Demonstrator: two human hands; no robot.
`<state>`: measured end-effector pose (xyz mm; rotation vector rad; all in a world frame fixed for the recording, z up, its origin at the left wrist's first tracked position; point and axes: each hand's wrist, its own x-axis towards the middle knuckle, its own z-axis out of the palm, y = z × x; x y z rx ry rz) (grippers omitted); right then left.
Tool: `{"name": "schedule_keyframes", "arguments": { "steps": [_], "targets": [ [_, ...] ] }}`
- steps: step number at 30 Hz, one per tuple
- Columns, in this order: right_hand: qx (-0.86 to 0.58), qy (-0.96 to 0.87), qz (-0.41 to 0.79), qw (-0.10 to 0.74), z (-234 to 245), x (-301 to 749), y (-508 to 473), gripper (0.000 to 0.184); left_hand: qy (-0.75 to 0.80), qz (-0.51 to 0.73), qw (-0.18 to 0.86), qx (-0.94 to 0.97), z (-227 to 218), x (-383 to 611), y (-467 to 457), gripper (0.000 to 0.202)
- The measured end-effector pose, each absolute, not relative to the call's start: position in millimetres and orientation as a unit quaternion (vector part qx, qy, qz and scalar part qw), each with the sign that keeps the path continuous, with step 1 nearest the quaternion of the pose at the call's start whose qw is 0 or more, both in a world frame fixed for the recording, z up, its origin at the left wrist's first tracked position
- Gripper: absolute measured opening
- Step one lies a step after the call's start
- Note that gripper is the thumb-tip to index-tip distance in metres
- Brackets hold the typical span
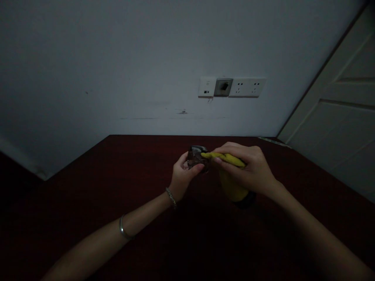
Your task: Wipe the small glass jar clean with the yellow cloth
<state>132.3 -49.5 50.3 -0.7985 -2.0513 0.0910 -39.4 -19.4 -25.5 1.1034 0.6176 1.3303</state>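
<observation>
My left hand (pixel 182 173) is closed round a small dark see-through glass (pixel 195 157), with the thumb along its near side. A yellow cloth (pixel 233 185) is pinched in my right hand (pixel 249 166). One twisted end of the cloth points left and reaches the rim of the glass; whether it goes inside, I cannot tell. The rest of the cloth hangs below my right palm and ends in a dark edge. Both hands are above the dark red tabletop (pixel 131 164). Dim light hides the finer detail of the glass.
Behind the table rises a white wall (pixel 131 58) with a row of sockets (pixel 247 88) and a grey plate (pixel 223 86) beside them. A pale panelled door (pixel 345 117) stands at the right. A thin strip (pixel 274 142) lies near the table's far right edge.
</observation>
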Motion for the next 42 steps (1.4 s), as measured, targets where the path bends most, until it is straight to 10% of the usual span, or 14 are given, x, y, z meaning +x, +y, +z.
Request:
{"name": "schedule_keyframes", "arguments": {
  "steps": [17, 26, 42],
  "targets": [
    [-0.311, -0.832, 0.036, 0.457, 45, 133, -36, 0.027, 0.222, 0.522, 0.67, 0.479, -13, -37, -29, 0.062],
    [-0.299, -0.885, 0.034, 0.355, 36, 129, -38, 0.084, 0.256, 0.526, 0.668, 0.461, -13, -36, -28, 0.045],
    [-0.33, -0.869, 0.017, 0.368, 28, 130, -30, 0.089, 0.238, 0.464, 0.671, 0.527, -21, -41, -20, 0.063]
  ]
}}
